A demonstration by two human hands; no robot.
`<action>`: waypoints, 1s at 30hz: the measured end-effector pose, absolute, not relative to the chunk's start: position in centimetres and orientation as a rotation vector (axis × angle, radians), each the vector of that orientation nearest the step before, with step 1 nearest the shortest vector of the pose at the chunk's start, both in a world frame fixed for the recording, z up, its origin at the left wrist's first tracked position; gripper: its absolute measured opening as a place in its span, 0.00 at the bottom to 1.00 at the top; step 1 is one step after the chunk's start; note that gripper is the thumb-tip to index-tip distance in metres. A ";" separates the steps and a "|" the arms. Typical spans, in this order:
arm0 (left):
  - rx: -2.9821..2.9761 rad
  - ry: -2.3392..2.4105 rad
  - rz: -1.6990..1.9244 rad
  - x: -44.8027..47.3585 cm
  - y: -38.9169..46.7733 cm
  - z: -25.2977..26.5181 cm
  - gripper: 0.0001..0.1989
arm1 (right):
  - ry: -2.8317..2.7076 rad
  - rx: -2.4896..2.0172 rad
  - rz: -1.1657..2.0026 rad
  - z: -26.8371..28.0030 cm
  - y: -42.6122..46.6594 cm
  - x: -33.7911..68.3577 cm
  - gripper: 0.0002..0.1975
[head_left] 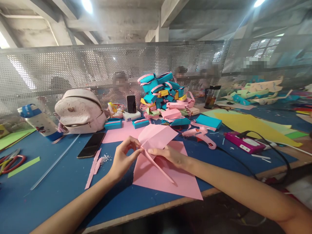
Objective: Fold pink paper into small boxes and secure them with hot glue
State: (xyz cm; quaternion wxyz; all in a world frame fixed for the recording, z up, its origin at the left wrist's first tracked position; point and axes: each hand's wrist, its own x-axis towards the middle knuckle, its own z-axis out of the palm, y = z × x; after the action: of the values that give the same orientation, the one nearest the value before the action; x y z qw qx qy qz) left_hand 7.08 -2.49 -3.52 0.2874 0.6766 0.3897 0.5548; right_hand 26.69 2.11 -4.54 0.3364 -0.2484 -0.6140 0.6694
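Note:
Between my hands is a folded piece of pink paper [158,135], raised above the table, with a narrow strip-like edge slanting down toward me. My left hand [126,154] pinches its left edge between thumb and fingers. On the right side, my right hand [170,154] grips the same paper, thumb on top and the other fingers hidden behind it. Below both hands a flat pink sheet [168,185] lies near the table's front edge. A pink glue gun [201,136] rests to the right of my right hand.
Folded paper boxes [163,94] are heaped at the back. A backpack [79,112], a bottle [41,122], a phone [91,145] and scissors [12,161] occupy the left. Rightward are a purple power strip [243,142], its cable and yellow sheets [253,126]. Behind stands a perforated metal screen [97,68].

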 end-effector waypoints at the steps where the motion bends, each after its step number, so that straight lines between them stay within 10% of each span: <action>1: 1.803 1.038 1.479 7.1 -2.5 -3.5 0.05 | -1.595 -0.645 1.747 -4.4 2.0 26.7 0.14; 30: 1.940 1.099 1.418 7.2 -3.0 -3.1 0.06 | -1.568 -0.593 1.759 -3.1 1.5 26.4 0.19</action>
State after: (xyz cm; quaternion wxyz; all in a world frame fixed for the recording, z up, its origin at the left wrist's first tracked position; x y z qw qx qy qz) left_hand 7.20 -2.98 -3.15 0.2470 0.7115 0.4028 0.5201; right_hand 26.43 1.55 -3.09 0.3486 -0.2289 -0.6048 0.6785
